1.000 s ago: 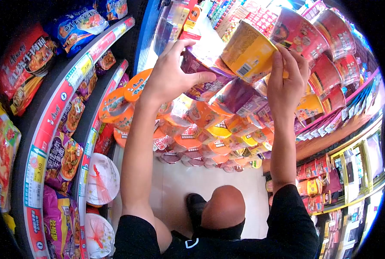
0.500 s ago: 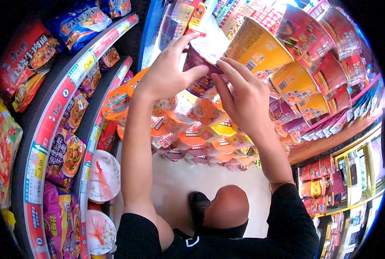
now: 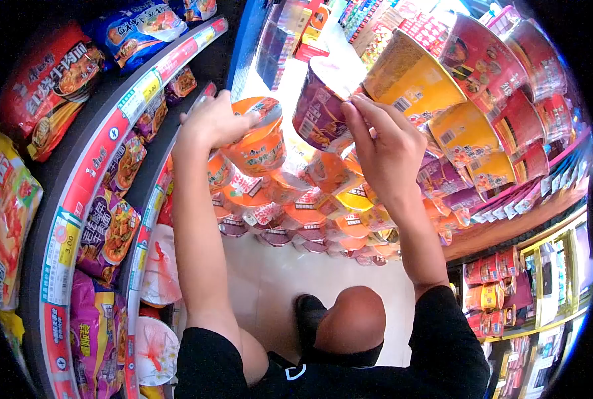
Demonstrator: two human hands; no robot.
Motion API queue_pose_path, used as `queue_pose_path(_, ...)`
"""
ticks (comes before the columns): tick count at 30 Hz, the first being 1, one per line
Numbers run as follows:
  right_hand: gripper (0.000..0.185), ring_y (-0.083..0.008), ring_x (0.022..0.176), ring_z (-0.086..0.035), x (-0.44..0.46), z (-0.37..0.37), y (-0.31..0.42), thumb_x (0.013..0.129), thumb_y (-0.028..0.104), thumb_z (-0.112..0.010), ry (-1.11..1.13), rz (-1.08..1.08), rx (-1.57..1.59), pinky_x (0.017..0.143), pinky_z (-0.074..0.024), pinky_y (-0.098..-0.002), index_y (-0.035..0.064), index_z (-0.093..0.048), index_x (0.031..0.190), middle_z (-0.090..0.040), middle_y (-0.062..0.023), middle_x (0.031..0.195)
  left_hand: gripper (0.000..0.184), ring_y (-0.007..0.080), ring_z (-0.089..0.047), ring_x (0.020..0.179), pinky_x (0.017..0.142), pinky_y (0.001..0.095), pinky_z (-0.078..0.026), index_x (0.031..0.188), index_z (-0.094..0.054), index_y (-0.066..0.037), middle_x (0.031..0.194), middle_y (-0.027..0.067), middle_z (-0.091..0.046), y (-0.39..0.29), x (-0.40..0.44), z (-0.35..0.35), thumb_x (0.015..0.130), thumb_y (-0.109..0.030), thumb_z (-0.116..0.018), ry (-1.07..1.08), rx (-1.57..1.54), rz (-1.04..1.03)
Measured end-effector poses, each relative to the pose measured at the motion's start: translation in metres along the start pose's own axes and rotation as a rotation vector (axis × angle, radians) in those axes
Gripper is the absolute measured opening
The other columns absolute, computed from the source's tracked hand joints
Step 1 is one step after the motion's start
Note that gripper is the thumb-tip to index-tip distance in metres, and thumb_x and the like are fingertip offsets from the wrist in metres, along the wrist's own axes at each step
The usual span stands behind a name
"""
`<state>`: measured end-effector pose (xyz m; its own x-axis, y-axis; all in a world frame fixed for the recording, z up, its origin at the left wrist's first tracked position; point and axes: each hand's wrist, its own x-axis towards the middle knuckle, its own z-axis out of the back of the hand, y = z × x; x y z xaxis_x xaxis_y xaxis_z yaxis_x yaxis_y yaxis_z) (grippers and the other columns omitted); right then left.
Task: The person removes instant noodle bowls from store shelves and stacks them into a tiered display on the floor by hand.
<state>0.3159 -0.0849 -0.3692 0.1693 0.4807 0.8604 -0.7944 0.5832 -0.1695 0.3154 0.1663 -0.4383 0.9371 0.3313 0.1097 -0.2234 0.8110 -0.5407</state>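
My left hand (image 3: pixel 211 123) is at the left side of an orange instant noodle cup (image 3: pixel 255 149), its fingers apart and its thumb against the cup near the rim. The orange cup stands almost upright on the stack. To its right is a purple instant noodle cup (image 3: pixel 320 116) with a pale lid, leaning slightly. My right hand (image 3: pixel 386 136) has thumb and fingertips pinched together at the right edge of the purple cup's rim. Behind those fingertips is a large yellow noodle tub (image 3: pixel 416 76). Part of the contact at the purple rim is hidden.
Tiers of stacked noodle cups (image 3: pixel 303 213) fall away below my hands. Red tubs (image 3: pixel 482 60) rise at the right. Along the left runs a curved shelf edge (image 3: pixel 77 219) with bagged noodles (image 3: pixel 60 80). My bent knee (image 3: pixel 350 316) is over the pale floor (image 3: pixel 263 279).
My left hand has left the purple cup and moved left to the orange cup. The orange cup, which was leaning farther left, now stands nearer the purple one. My right fingers have closed together.
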Motion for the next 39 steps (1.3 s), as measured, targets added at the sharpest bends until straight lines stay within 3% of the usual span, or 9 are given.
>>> queue_pose_path(6,0.011,-0.0262,0.074,-0.070,-0.001,-0.003,0.001,0.083,0.012,-0.072,-0.024,-0.011,0.050,0.063,-0.0550,-0.0342,0.0040,-0.071,0.090,-0.070,-0.0124,0.085,0.078,0.0280,-0.063,0.107,0.095,0.0369,-0.046,0.131,-0.053,0.001,0.117,0.0224,-0.063,0.007,0.003,-0.006,0.079,-0.056,-0.066,0.157,-0.282,0.005)
queue_pose_path(9,0.011,-0.0266,0.075,-0.070,-0.003,-0.004,0.003,0.083,0.011,-0.073,-0.029,-0.037,0.063,0.064,-0.0554,-0.0339,0.0030,-0.070,0.090,-0.070,-0.0131,0.086,0.097,0.0361,-0.052,0.126,0.103,0.0450,-0.042,0.140,-0.045,-0.003,0.135,0.0248,-0.052,0.010,0.010,-0.015,0.068,-0.066,-0.064,0.113,-0.236,-0.014)
queue_pose_path(12,0.014,-0.0162,0.067,-0.069,-0.004,-0.005,0.002,0.086,0.010,-0.073,-0.046,-0.003,0.044,0.060,-0.0539,-0.0257,-0.0024,-0.071,0.093,-0.071,-0.0138,0.086,0.100,0.0392,-0.047,0.129,0.106,0.0455,-0.039,0.143,-0.043,-0.006,0.142,0.0289,-0.041,0.004,0.009,-0.013,0.065,-0.065,-0.066,0.110,-0.219,0.000)
queue_pose_path(15,0.015,-0.0164,0.068,-0.069,-0.004,-0.005,0.002,0.086,0.010,-0.073,-0.055,-0.001,0.028,0.060,-0.0539,-0.0255,-0.0025,-0.071,0.093,-0.071,-0.0139,0.086,0.102,0.0399,-0.047,0.129,0.106,0.0449,-0.040,0.142,-0.045,-0.005,0.139,0.0311,-0.043,0.003,0.008,-0.012,0.063,-0.065,-0.068,0.068,-0.210,0.000)
queue_pose_path(18,0.012,-0.0267,0.077,-0.071,-0.006,-0.007,0.004,0.082,0.009,-0.074,-0.069,-0.059,0.072,0.067,-0.0559,-0.0335,0.0015,-0.070,0.090,-0.071,-0.0141,0.086,0.102,0.0395,-0.047,0.129,0.106,0.0440,-0.040,0.139,-0.048,-0.005,0.138,0.0320,-0.044,0.003,0.008,-0.012,0.060,-0.066,-0.069,0.049,-0.229,0.004)
queue_pose_path(27,0.012,-0.0267,0.077,-0.070,-0.007,-0.008,0.003,0.082,0.009,-0.074,-0.074,-0.059,0.081,0.067,-0.0556,-0.0335,0.0019,-0.070,0.091,-0.071,-0.0142,0.087,0.076,0.0347,-0.058,0.112,0.098,0.0404,-0.045,0.124,-0.059,0.002,0.121,0.0261,-0.057,-0.011,0.010,-0.030,0.074,-0.054,-0.069,-0.210,-0.276,-0.199)
queue_pose_path(31,0.012,-0.0266,0.078,-0.070,-0.007,-0.009,0.002,0.082,0.009,-0.074,-0.075,-0.052,0.097,0.068,-0.0556,-0.0337,0.0020,-0.070,0.091,-0.071,-0.0140,0.087,0.051,0.0304,-0.063,0.101,0.090,0.0372,-0.048,0.116,-0.064,0.004,0.111,0.0246,-0.062,-0.024,0.015,-0.036,0.083,-0.035,-0.061,-0.265,-0.455,-0.195)
queue_pose_path(35,0.013,-0.0265,0.080,-0.071,-0.006,-0.009,0.003,0.081,0.009,-0.075,-0.083,-0.054,0.092,0.069,-0.0557,-0.0339,0.0019,-0.070,0.091,-0.071,-0.0139,0.088,0.046,0.0195,-0.066,0.081,0.076,0.0332,-0.050,0.111,-0.064,0.008,0.091,0.0171,-0.069,-0.029,0.032,-0.058,0.085,-0.029,-0.058,-0.226,-0.652,-0.151)
queue_pose_path(39,0.013,-0.0266,0.082,-0.071,-0.007,-0.011,0.002,0.081,0.009,-0.075,-0.085,-0.057,0.096,0.071,-0.0561,-0.0339,0.0019,-0.070,0.091,-0.071,-0.0140,0.088,0.044,0.0193,-0.064,0.083,0.077,0.0337,-0.049,0.109,-0.064,0.007,0.093,0.0147,-0.068,-0.029,0.033,-0.059,0.087,-0.030,-0.056,-0.203,-0.725,-0.117)
